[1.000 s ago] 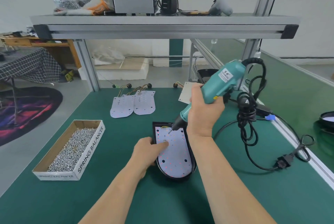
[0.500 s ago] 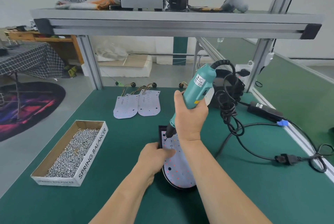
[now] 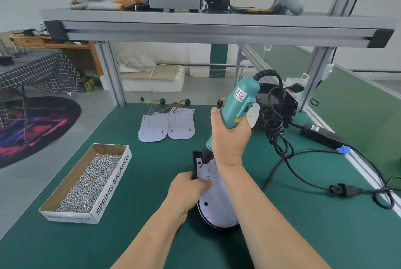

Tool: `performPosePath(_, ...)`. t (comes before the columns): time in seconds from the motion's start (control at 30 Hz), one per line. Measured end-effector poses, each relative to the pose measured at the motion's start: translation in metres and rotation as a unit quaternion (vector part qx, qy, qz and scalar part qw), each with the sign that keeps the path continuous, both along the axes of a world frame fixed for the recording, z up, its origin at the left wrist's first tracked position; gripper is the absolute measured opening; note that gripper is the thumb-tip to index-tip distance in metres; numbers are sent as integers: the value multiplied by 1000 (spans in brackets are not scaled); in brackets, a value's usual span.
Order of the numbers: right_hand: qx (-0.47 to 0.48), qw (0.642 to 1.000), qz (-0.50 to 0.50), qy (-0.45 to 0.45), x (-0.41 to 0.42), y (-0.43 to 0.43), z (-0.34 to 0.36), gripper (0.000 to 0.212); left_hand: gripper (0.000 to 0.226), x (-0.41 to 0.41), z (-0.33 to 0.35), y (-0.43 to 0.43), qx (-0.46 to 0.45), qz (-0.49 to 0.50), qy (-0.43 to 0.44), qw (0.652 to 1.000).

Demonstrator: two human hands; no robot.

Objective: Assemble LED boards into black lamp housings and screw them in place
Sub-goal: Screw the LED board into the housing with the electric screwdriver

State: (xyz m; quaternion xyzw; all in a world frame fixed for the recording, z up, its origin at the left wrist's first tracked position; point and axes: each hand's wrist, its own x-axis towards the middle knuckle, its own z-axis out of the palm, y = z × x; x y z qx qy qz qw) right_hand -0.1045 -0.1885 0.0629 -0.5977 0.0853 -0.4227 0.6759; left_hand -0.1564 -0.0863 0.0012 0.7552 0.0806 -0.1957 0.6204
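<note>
A white LED board (image 3: 217, 203) lies inside a black lamp housing (image 3: 196, 156) on the green mat near the front. My right hand (image 3: 230, 136) grips a teal electric screwdriver (image 3: 237, 104), held steeply with its bit down on the board's far left corner. My left hand (image 3: 188, 190) holds the housing's left edge, with a finger pressing on the board. Two more LED boards (image 3: 167, 125) with wire leads lie further back.
A cardboard box (image 3: 117, 173) full of screws stands at the left. The screwdriver's black cable (image 3: 280, 130) coils to the right, running to a power brick (image 3: 321, 136) and plug (image 3: 345, 189). A stack of black housings (image 3: 280, 104) sits behind. An aluminium shelf (image 3: 217, 28) spans overhead.
The screwdriver has swung from a leaning pose to nearly upright, and its bit moved to the board's far left corner. My left hand shifted slightly towards the housing's left edge.
</note>
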Motion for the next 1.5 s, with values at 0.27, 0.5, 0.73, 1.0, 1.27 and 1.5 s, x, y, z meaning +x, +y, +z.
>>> performPosePath(0.27, -26, 1000, 2, 3, 1, 3, 3, 29, 34, -2, -1, 0, 0, 2, -12, 1000)
performPosePath(0.5, -17, 999, 29, 18, 2, 4, 0, 32, 27, -5, 3, 1, -5, -1, -7, 1000)
performPosePath(0.73, 19, 999, 19, 29, -4, 2, -1, 27, 33, -6, 7, 0, 2, -2, -2, 1000)
performPosePath(1.0, 36, 999, 4, -28, -31, -13, 29, 22, 45, -5, 9, -2, -2, -19, -3, 1000)
performPosePath(1.27, 129, 978, -154, 51, -70, -105, -6, 34, 16, -1, -4, 2, -22, 15, -14, 1000)
performPosePath(1.5, 63, 933, -220, 279, -100, -158, -69, 80, 10, 8, -8, 8, -51, 68, -12, 996)
